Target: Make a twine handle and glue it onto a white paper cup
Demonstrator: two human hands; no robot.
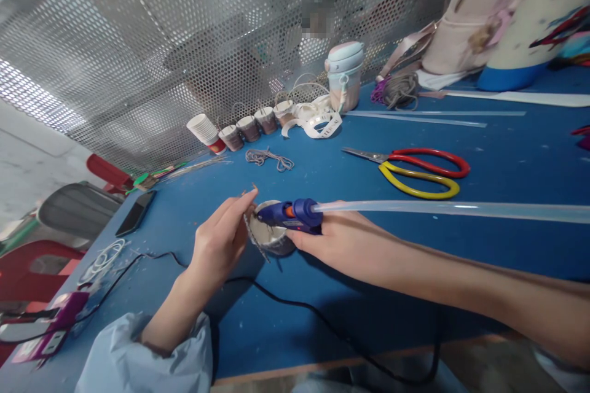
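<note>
My right hand [332,236] is wrapped round a blue hot glue gun [302,212]. A long clear glue stick [437,209] sticks out of the gun's back end to the right, and its nozzle reaches over the rim of a small paper cup [276,244]. Grey cord runs along the cup's rim and hangs at its side. At the cup's left, my left hand [221,233] is closed with its fingertips at the rim and cord; the fingers partly hide what they pinch.
Red-and-yellow scissors [415,172] lie behind the glue gun. A grey cord bundle [270,159], stacked cups [205,132], a white ribbon [318,120] and a tumbler [345,77] stand farther back. A phone [136,214], power strip [53,325] and black cable [295,303] are nearer.
</note>
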